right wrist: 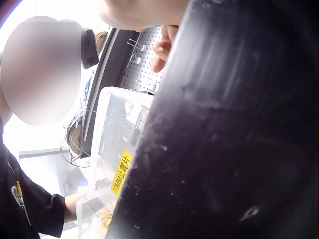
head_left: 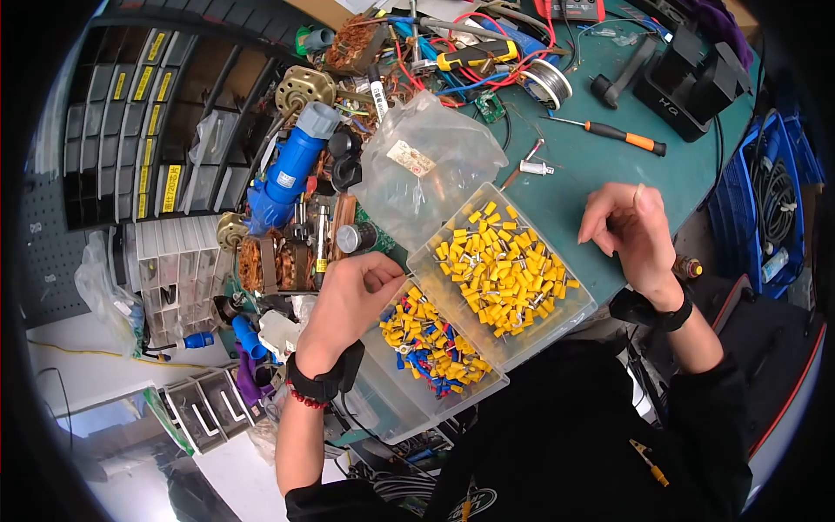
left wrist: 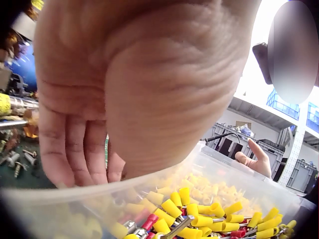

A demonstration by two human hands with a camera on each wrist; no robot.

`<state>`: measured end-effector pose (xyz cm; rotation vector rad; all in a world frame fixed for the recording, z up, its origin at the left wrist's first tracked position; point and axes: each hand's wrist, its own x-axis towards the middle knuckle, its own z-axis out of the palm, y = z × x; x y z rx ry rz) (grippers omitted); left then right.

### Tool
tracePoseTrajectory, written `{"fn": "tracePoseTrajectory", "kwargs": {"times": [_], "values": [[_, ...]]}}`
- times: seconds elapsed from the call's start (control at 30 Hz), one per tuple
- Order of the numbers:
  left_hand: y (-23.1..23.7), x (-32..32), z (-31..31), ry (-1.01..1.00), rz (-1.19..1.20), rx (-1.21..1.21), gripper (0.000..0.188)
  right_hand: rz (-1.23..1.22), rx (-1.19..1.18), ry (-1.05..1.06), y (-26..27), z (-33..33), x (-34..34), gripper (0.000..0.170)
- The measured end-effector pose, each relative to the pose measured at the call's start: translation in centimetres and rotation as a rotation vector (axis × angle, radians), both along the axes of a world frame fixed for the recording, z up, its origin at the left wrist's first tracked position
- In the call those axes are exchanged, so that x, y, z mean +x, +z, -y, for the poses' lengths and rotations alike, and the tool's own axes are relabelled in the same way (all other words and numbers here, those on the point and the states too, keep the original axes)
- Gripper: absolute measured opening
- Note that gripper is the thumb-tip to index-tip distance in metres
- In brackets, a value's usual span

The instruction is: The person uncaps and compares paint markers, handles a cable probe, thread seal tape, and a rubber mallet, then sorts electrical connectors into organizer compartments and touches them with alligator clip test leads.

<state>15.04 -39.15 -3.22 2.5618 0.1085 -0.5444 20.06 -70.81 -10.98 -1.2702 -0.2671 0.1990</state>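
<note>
My left hand bends over the corner of a clear plastic box, thumb and fingers pinching at its rim. Mixed yellow, red and blue crimp terminals fill much of it. In the left wrist view, the fingertips go out of sight behind the rim. A second clear box overlaps it on the right and holds a heap of yellow crimp terminals. Raised beyond that box's right side, my right hand has loosely bent fingers and holds nothing. Something dark covers much of the right wrist view.
A clear plastic bag lies behind the boxes. To the left stand a blue plug connector and copper-wound parts. Further back are a solder wire spool, a screwdriver and a black stand on the green mat. Drawer racks line the left.
</note>
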Motion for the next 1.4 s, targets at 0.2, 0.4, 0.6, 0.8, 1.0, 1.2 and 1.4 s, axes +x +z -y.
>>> {"fn": "tracePoseTrajectory", "kwargs": {"times": [0.2,0.4,0.6,0.8,1.0,1.2,1.4], "values": [[1.4,-0.6,-0.1,0.019,0.019,0.04,0.012,0.014,0.006,0.009,-0.1,0.1,0.1,0.068],[6.6,-2.2,5.3,0.107,0.263,0.028,0.014,0.011,-0.005,0.013,0.0,-0.1,0.0,0.068],[5.3,-2.0,8.1,-0.133,0.288,-0.049,0.028,0.032,0.007,-0.035,0.0,-0.2,-0.1,0.066],[6.6,-6.0,7.4,-0.1,0.251,0.004,0.023,0.053,-0.029,-0.04,0.0,-0.1,-0.1,0.062],[6.2,-10.7,6.9,0.047,0.226,-0.013,0.021,0.063,-0.054,-0.059,0.0,-0.3,-0.2,0.058],[4.8,-14.6,6.6,0.149,0.209,-0.084,0.023,0.065,-0.083,-0.064,0.2,-0.5,-0.3,0.055],[4.3,-17.2,7.2,0.22,0.208,-0.175,0.018,0.08,-0.073,-0.116,-0.2,-0.6,-0.2,0.056]]}}
